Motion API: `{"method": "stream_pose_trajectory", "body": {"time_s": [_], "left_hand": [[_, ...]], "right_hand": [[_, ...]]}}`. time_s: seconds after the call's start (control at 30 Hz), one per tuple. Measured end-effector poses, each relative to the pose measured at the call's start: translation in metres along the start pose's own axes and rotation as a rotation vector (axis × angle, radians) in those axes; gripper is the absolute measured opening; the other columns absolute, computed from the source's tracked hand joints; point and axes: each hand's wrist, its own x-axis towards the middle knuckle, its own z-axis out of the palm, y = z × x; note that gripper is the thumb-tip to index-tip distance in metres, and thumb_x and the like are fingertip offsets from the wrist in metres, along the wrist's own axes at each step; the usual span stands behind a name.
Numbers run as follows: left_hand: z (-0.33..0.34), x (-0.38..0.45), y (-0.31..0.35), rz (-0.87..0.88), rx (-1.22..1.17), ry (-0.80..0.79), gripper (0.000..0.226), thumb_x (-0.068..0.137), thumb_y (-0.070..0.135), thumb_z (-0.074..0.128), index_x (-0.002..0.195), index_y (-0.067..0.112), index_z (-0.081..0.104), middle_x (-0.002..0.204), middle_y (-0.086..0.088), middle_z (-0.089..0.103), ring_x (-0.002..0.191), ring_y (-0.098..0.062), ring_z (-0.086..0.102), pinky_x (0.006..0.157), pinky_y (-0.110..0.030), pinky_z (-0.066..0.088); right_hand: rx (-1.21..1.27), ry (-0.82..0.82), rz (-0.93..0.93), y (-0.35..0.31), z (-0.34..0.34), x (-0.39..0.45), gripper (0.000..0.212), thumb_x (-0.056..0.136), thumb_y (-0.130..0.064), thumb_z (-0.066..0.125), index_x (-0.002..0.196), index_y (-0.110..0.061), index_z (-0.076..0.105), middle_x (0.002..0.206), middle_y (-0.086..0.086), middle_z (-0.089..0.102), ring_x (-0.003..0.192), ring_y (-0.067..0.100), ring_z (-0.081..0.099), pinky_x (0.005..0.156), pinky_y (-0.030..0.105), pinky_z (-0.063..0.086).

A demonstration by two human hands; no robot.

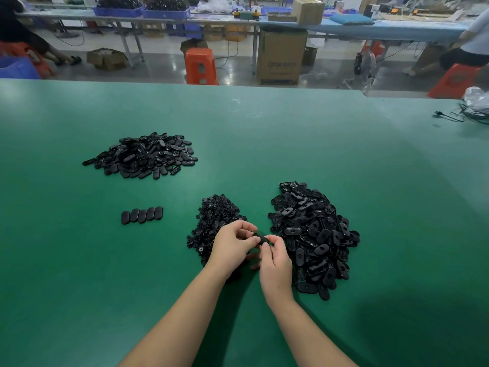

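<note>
Both hands meet over the green table (264,133) and pinch one small black oval plastic piece (260,238) between them. My left hand (232,245) holds its left side, my right hand (275,263) its right side. Just behind my left hand lies a heap of small black round parts (214,215). A larger heap of black oval shells (312,234) lies to the right of my right hand. A neat row of several black oval pieces (142,215) lies to the left. A third heap of black oval pieces (143,154) sits farther back on the left.
Black cables (460,115) and a plastic bag (477,100) lie at the table's far right. Beyond the far edge stand an orange stool (200,66), a cardboard box (281,58), a floor fan (365,66) and long workbenches with blue bins. People sit at both sides.
</note>
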Motion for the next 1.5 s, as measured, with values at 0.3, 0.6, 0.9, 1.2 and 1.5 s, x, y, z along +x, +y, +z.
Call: {"method": "stream_pose_trajectory", "body": {"time_s": [0.3,0.6,0.9,1.2,1.5], "left_hand": [[0.003,0.001,-0.001,-0.053,-0.049,-0.019,0.017,0.086,0.004,0.076,0.100,0.014,0.074,0.079,-0.003,0.064,0.054,-0.004,0.056,0.050,-0.016,0.044],[-0.003,-0.001,-0.001,-0.058,-0.057,-0.103,0.013,0.086,0.002,0.077,0.097,0.008,0.075,0.070,-0.001,0.061,0.044,0.001,0.051,0.045,-0.015,0.042],[-0.006,-0.002,-0.005,-0.083,-0.066,-0.115,0.009,0.086,0.004,0.077,0.092,0.011,0.077,0.063,0.000,0.065,0.046,-0.009,0.049,0.046,-0.022,0.044],[-0.004,-0.004,-0.004,-0.071,-0.031,-0.079,0.007,0.092,0.007,0.070,0.095,0.010,0.076,0.054,0.007,0.064,0.042,-0.007,0.048,0.045,-0.021,0.043],[-0.004,-0.003,-0.008,0.013,0.084,-0.058,0.007,0.092,0.015,0.071,0.092,0.019,0.076,0.060,0.009,0.069,0.046,-0.004,0.054,0.048,-0.020,0.046]], "right_hand": [[0.034,0.009,0.035,0.000,0.000,0.001,0.019,0.102,-0.016,0.052,0.098,-0.034,0.056,0.091,-0.001,0.071,0.087,0.021,0.067,0.084,0.052,0.054],[0.031,0.004,0.019,0.001,0.001,0.003,0.012,0.102,-0.016,0.053,0.100,-0.025,0.060,0.090,0.000,0.072,0.085,0.023,0.067,0.083,0.049,0.055],[0.030,-0.010,-0.015,0.003,0.000,0.003,0.013,0.102,-0.017,0.053,0.096,-0.025,0.062,0.075,-0.002,0.072,0.054,0.013,0.062,0.060,0.033,0.054],[0.002,-0.012,-0.029,0.007,0.000,0.005,0.012,0.102,-0.019,0.054,0.098,-0.024,0.063,0.077,-0.004,0.073,0.051,0.011,0.061,0.061,0.035,0.056],[-0.011,-0.030,-0.030,0.008,0.002,0.006,0.016,0.101,-0.016,0.052,0.101,-0.023,0.066,0.083,-0.003,0.073,0.071,0.021,0.066,0.074,0.047,0.057]]}}
